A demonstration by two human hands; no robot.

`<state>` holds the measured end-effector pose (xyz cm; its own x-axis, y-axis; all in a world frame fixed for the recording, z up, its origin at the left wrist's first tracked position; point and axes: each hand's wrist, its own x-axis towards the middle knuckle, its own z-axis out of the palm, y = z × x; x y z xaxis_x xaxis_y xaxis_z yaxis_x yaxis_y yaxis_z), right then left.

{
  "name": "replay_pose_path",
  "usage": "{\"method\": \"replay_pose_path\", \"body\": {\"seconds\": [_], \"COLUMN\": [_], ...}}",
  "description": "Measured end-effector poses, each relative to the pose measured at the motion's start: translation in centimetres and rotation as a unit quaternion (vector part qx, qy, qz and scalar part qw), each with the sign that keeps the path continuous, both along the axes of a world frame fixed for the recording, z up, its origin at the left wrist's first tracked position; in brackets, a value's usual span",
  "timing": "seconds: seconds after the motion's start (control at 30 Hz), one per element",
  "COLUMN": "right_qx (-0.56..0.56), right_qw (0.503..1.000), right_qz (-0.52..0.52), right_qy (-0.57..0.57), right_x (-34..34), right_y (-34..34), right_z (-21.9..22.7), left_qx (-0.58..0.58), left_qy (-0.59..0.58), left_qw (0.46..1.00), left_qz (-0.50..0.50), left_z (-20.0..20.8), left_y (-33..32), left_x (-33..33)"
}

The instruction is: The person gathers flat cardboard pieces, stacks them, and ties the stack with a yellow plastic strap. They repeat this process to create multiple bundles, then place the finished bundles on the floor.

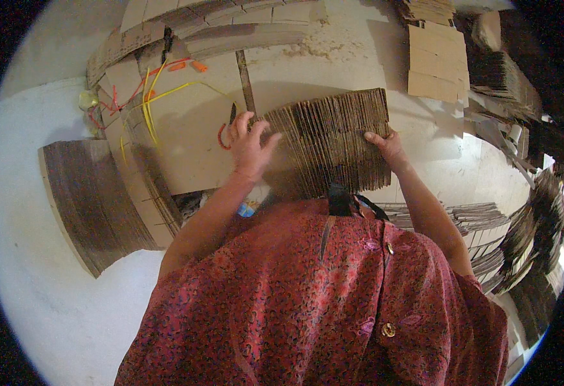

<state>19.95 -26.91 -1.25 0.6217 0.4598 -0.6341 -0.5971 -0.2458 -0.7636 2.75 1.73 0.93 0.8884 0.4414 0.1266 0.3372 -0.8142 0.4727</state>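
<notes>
In front of me a thick bundle of brown cardboard pieces (pixel 333 141) stands on edge, its layers fanning toward the left end. My right hand (pixel 388 149) grips the right end of the bundle, thumb over the near face and the other fingers mostly hidden behind it. Beside the left end is my left hand (pixel 249 145), slightly blurred, with fingers apart and nothing in it. Whether its fingertips touch the outermost pieces I cannot tell. Just left of that hand a curved red strip (pixel 222 137) lies on the flat cardboard surface (pixel 192 151).
Yellow strips (pixel 148 109) and orange pieces (pixel 179 65) lie at the left. A large cardboard stack (pixel 98 199) sits farther left, with more cardboard (pixel 230 32) at the back. At right are a pale cardboard pile (pixel 437 63) and several leaning stacks (pixel 481 225).
</notes>
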Motion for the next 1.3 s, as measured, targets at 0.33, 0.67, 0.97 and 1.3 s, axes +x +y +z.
{"method": "replay_pose_path", "body": {"seconds": [0.33,0.67,0.97,1.3], "right_qx": [0.008,0.02,0.038,0.011], "right_qw": [1.0,1.0,0.999,1.0], "right_qz": [0.014,0.012,-0.009,-0.008], "right_qy": [-0.009,0.014,0.014,-0.001], "right_x": [0.1,0.2,0.1,0.1], "right_y": [0.1,-0.1,0.0,-0.1], "right_z": [0.3,0.2,0.2,0.0], "left_qx": [0.004,0.026,0.039,0.009], "left_qy": [0.0,0.002,0.003,0.015], "left_qw": [0.999,0.999,0.999,1.0], "left_qz": [-0.051,-0.042,-0.024,-0.01], "left_z": [0.4,0.0,0.6,0.2], "left_y": [-0.2,-0.5,-0.6,-0.9], "left_x": [0.3,0.3,0.7,0.6]}}
